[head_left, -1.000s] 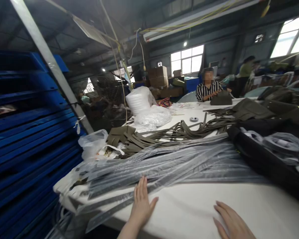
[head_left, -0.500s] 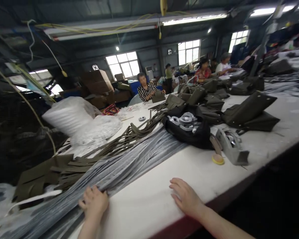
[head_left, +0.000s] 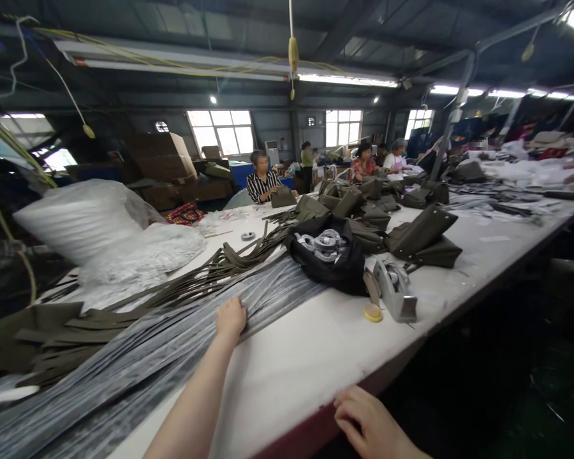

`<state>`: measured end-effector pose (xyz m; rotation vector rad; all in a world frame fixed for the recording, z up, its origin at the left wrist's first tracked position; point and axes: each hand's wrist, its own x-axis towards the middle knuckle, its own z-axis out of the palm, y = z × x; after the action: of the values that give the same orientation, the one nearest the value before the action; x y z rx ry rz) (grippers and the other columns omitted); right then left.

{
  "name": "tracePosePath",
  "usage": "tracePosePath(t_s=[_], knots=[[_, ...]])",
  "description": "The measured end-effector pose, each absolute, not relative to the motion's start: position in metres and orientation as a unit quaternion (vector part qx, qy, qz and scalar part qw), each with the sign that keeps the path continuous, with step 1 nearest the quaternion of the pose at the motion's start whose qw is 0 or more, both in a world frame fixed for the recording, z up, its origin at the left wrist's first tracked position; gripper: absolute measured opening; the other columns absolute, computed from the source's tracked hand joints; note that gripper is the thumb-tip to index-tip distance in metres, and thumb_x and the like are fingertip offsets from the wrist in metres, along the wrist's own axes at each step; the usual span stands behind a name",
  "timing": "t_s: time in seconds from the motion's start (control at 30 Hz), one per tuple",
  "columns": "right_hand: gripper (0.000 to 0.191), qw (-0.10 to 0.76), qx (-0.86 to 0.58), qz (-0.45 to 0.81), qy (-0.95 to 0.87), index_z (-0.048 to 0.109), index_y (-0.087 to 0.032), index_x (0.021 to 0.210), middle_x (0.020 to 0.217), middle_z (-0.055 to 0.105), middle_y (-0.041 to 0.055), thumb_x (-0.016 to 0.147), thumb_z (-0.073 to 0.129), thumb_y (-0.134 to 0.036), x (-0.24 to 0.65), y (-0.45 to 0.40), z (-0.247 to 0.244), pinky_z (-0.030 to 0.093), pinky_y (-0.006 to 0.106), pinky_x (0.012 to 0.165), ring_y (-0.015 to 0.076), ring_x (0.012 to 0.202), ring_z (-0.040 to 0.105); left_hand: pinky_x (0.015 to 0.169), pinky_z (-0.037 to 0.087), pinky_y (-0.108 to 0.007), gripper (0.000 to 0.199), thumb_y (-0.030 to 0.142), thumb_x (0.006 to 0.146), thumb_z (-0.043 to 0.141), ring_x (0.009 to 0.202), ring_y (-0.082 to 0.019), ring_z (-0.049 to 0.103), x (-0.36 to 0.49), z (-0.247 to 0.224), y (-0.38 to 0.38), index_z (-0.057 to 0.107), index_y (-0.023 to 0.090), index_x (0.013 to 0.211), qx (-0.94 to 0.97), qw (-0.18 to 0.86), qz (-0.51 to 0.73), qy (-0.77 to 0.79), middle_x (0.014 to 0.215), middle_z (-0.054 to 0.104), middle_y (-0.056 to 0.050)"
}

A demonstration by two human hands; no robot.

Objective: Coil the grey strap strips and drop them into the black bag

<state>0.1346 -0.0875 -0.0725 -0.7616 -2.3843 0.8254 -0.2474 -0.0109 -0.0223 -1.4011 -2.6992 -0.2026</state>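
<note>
My left hand (head_left: 231,319) rests on the long bundle of grey plastic-wrapped strips (head_left: 153,344), its fingers curled in at the bundle's edge; whether they grip a strip is hidden. My right hand (head_left: 370,417) is at the near table edge with curled fingers, and nothing shows in it. Dark olive strips (head_left: 224,264) lie beyond the grey bundle. A black bag (head_left: 316,271) holding several white coils (head_left: 326,242) sits past the bundle's far end. Right of it are a grey tape dispenser (head_left: 396,290) and a yellow roll (head_left: 372,312).
Olive bags (head_left: 423,236) are piled on the white table (head_left: 291,347) at the right. Clear plastic sacks (head_left: 90,220) stand at the left. Across the table sits a person in a striped shirt (head_left: 263,185), with other people farther back.
My left hand has moved forward along the grey bundle, and its fingers are more curled. My right hand has drawn back to the table edge. The view has turned to the right.
</note>
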Motion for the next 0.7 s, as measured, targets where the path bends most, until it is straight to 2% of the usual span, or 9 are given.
tracePosePath(t_s=[0.13, 0.27, 0.37, 0.43, 0.53, 0.57, 0.63, 0.7], knots=[[0.018, 0.26, -0.304, 0.325, -0.857, 0.063, -0.023, 0.078, 0.083, 0.067, 0.0039, 0.087, 0.047, -0.022, 0.148, -0.081, -0.083, 0.05, 0.031, 0.075, 0.0201, 0.079, 0.061, 0.079, 0.046, -0.034, 0.024, 0.033, 0.083, 0.055, 0.096, -0.03, 0.065, -0.242, -0.021, -0.003, 0.067, 0.014, 0.092, -0.458, -0.023, -0.057, -0.887, 0.099, 0.07, -0.019], [0.02, 0.255, -0.336, 0.372, -0.827, 0.063, -0.021, 0.076, 0.079, 0.067, 0.0039, 0.087, 0.047, -0.026, 0.146, -0.074, -0.092, 0.049, 0.031, 0.074, 0.0202, 0.076, 0.062, 0.078, 0.045, -0.03, 0.028, 0.036, 0.077, 0.062, 0.098, -0.029, 0.065, -0.222, -0.024, -0.011, 0.068, 0.014, 0.092, -0.469, -0.072, -0.064, -0.878, 0.102, 0.07, -0.018], [0.021, 0.238, -0.332, 0.44, -0.799, 0.065, -0.02, 0.076, 0.079, 0.069, 0.0047, 0.086, 0.051, -0.032, 0.139, -0.07, -0.094, 0.049, 0.032, 0.076, 0.0218, 0.078, 0.063, 0.072, 0.044, -0.028, 0.022, 0.03, 0.078, 0.061, 0.088, -0.025, 0.066, -0.19, -0.025, -0.024, 0.069, 0.012, 0.088, -0.493, -0.13, -0.078, -0.857, 0.092, 0.072, -0.014], [0.023, 0.252, -0.343, 0.513, -0.746, 0.068, -0.02, 0.084, 0.087, 0.071, 0.0066, 0.084, 0.056, -0.04, 0.134, -0.065, -0.091, 0.049, 0.036, 0.083, 0.0245, 0.087, 0.065, 0.066, 0.042, -0.025, 0.022, 0.031, 0.08, 0.058, 0.077, -0.021, 0.064, -0.154, -0.028, -0.038, 0.07, 0.013, 0.086, -0.526, -0.175, -0.098, -0.827, 0.083, 0.071, -0.008], [0.045, 0.302, -0.372, 0.672, -0.564, 0.064, -0.019, 0.108, 0.103, 0.07, 0.0103, 0.082, 0.058, -0.055, 0.127, -0.052, -0.078, 0.048, 0.04, 0.093, 0.0262, 0.102, 0.064, 0.061, 0.04, -0.023, 0.029, 0.042, 0.082, 0.056, 0.07, -0.016, 0.058, -0.077, -0.042, -0.069, 0.07, 0.016, 0.078, -0.59, -0.228, -0.132, -0.763, 0.072, 0.068, -0.001], [0.048, 0.316, -0.372, 0.721, -0.492, 0.062, -0.017, 0.111, 0.102, 0.07, 0.011, 0.082, 0.057, -0.056, 0.126, -0.046, -0.073, 0.049, 0.039, 0.092, 0.0252, 0.1, 0.065, 0.061, 0.04, -0.021, 0.029, 0.042, 0.082, 0.055, 0.069, -0.014, 0.057, -0.051, -0.049, -0.081, 0.069, 0.017, 0.075, -0.624, -0.254, -0.146, -0.724, 0.071, 0.067, 0.001], [0.043, 0.335, -0.358, 0.782, -0.385, 0.062, -0.015, 0.107, 0.088, 0.069, 0.0074, 0.081, 0.063, -0.05, 0.126, -0.037, -0.061, 0.054, 0.031, 0.078, 0.0183, 0.079, 0.068, 0.064, 0.04, -0.021, 0.024, 0.04, 0.081, 0.058, 0.069, -0.013, 0.055, -0.007, -0.066, -0.106, 0.068, 0.019, 0.074, -0.723, -0.339, -0.202, -0.567, 0.072, 0.066, 0.001], [0.035, 0.35, -0.343, 0.799, -0.348, 0.063, -0.016, 0.101, 0.069, 0.061, -0.0016, 0.078, 0.07, -0.041, 0.133, -0.031, -0.049, 0.05, 0.019, 0.055, 0.0066, 0.049, 0.055, 0.066, 0.041, -0.023, 0.028, 0.046, 0.078, 0.064, 0.069, -0.014, 0.055, 0.017, -0.078, -0.123, 0.067, 0.019, 0.071, -0.742, -0.429, -0.212, -0.469, 0.071, 0.064, 0.0]])
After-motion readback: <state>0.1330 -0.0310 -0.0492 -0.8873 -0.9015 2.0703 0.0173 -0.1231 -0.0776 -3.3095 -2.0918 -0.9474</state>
